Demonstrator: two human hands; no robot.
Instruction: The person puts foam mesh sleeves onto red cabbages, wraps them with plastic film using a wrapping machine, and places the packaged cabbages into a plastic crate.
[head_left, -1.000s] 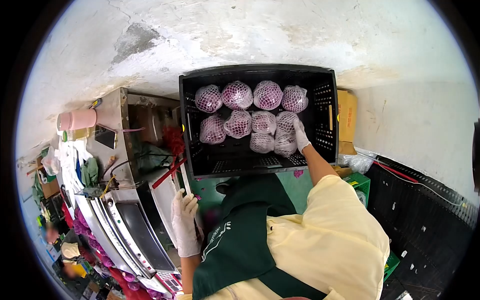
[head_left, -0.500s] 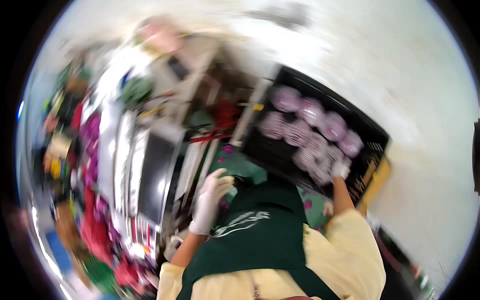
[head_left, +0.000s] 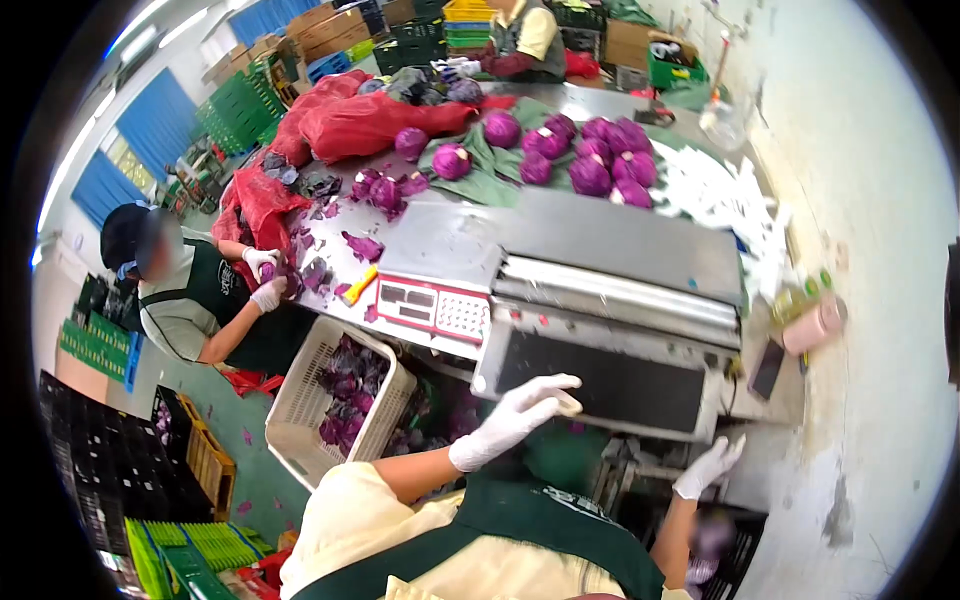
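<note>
My left hand [head_left: 515, 422], in a white glove, is over the front edge of a wrapping machine [head_left: 600, 380] with a black plate; its fingers are stretched out and hold nothing. Lower right, my gloved right hand [head_left: 712, 467] has its fingers apart, above the black crate [head_left: 748, 545]. Part of a netted cabbage [head_left: 702, 572] shows in that crate. Left of the machine's rollers sits a red-framed scale [head_left: 433, 306]. Whole purple cabbages [head_left: 590, 175] lie on green cloth behind the machine.
At the left a co-worker [head_left: 215, 295] holds a cabbage at the metal table [head_left: 335, 265]. A pale basket [head_left: 390, 400] holds purple leaves. Another person [head_left: 530, 40] stands beyond red sacks [head_left: 370, 120]. A pink bottle [head_left: 815, 325] is by the wall.
The view has swung left from the black crate to the table and machine. My right hand has let go of the netted cabbages. My left hand now reaches over the machine's front edge.
</note>
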